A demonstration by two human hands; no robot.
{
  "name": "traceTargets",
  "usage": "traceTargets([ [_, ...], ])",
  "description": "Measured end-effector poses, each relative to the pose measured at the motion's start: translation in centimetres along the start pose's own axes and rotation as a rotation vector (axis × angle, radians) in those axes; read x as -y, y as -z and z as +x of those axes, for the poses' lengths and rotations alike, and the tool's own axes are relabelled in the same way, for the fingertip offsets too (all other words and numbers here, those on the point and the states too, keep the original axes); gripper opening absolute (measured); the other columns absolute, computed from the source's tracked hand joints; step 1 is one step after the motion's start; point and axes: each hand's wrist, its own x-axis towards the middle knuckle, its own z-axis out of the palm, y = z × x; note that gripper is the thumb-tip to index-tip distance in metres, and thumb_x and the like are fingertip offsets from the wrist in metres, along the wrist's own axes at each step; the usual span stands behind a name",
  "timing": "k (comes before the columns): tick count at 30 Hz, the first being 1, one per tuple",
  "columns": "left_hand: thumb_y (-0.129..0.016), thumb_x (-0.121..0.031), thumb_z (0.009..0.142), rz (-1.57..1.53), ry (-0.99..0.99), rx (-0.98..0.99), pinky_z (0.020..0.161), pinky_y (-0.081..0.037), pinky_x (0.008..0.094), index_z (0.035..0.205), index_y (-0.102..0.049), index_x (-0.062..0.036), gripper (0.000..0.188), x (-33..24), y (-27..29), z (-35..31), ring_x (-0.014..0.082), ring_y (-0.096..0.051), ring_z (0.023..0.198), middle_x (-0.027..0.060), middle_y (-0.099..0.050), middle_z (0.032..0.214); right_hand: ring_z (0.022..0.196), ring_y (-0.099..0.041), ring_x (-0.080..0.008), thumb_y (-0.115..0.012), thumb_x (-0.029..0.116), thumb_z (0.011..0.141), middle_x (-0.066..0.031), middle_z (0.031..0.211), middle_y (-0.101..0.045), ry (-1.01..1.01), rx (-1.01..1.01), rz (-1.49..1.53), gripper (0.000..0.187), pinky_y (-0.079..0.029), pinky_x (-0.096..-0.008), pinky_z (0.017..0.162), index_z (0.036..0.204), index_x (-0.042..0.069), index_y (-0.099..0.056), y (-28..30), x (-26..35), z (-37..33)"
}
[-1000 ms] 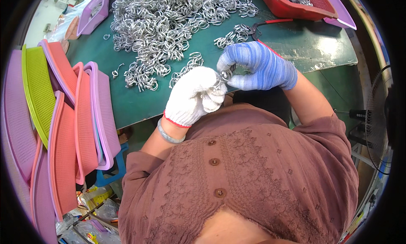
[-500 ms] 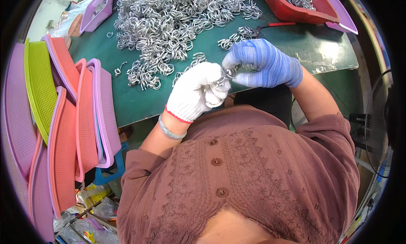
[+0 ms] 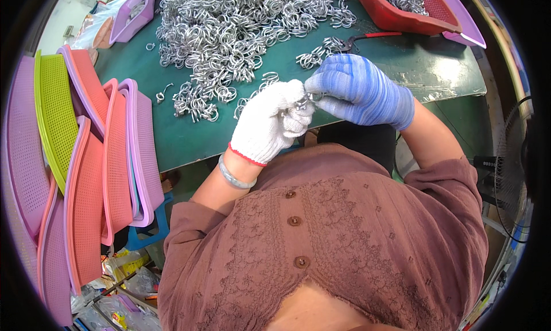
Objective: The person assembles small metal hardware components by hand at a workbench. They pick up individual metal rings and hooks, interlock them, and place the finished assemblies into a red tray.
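My left hand (image 3: 267,124), in a white knit glove with a red cuff edge, is closed on small silver metal rings (image 3: 302,103) at its fingertips. My right hand (image 3: 364,93) wears a blue striped glove and pinches a metal ring (image 3: 316,96) between thumb and fingers. Both sets of fingertips meet just above the table's near edge; the gloves partly hide the rings, so I cannot tell whether they are linked. Beyond the left hand lies a short row of rings (image 3: 267,78), and past the right hand a small heap of rings (image 3: 321,52).
A large pile of metal rings (image 3: 229,27) covers the far part of the green table (image 3: 172,139). Red-handled pliers (image 3: 376,35) lie near a red basket (image 3: 402,15) holding rings. Stacked plastic baskets (image 3: 86,205) stand at left; a fan (image 3: 511,170) stands at right.
My right hand's fingers have curled closer to the thumb, narrowing the gap between them, and the hand has turned slightly. My left hand has risen a little, still holding rings.
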Motion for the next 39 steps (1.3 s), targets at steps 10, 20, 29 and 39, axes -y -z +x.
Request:
traceTargets([
  [10,-0.058,-0.025,0.092,0.139,0.049,0.043,0.040,-0.022,0.0168,0.085,-0.056,-0.0040,0.022,-0.7,-0.7,0.3,0.0033,-0.034,0.052,-0.0020,-0.046,0.069,0.083,-0.062,-0.0338,-0.070,0.010,0.077,-0.0140,0.088,-0.064,0.189,0.130,-0.113,0.024,-0.050,-0.0414,0.071,0.100,0.005,-0.064,2.2,0.0,1.2],
  [20,-0.054,-0.018,0.094,-0.211,0.033,0.065,0.048,-0.035,0.0191,0.102,-0.055,-0.0053,0.015,-0.9,0.1,1.2,0.0076,-0.043,0.063,0.0023,-0.049,0.080,0.083,-0.057,-0.0088,-0.073,0.010,0.082,-0.0024,0.087,-0.061,-0.515,-0.106,0.499,0.031,-0.049,-0.0257,0.079,0.109,0.001,-0.061,-1.0,-0.7,-0.8],
  [29,-0.055,-0.031,0.096,-0.165,-0.011,0.060,0.049,-0.036,0.0194,0.110,-0.055,-0.0035,0.031,-0.5,0.1,1.5,0.0085,-0.043,0.060,0.0039,-0.053,0.082,0.073,-0.056,-0.0076,-0.067,0.012,0.084,-0.0016,0.081,-0.059,-0.693,-0.158,0.860,0.027,-0.048,-0.0230,0.066,0.107,-0.001,-0.060,-1.6,-1.1,-1.0],
  [39,-0.052,-0.040,0.097,-0.028,-0.031,0.025,0.054,-0.043,0.0262,0.102,-0.060,-0.0042,0.037,-0.6,0.4,1.8,0.0158,-0.053,0.062,0.0097,-0.062,0.084,0.066,-0.050,-0.0070,-0.071,0.019,0.081,-0.0016,0.072,-0.056,-0.597,-0.174,0.572,0.026,-0.044,-0.0236,0.060,0.095,-0.002,-0.063,-1.2,-0.2,-0.2],
])
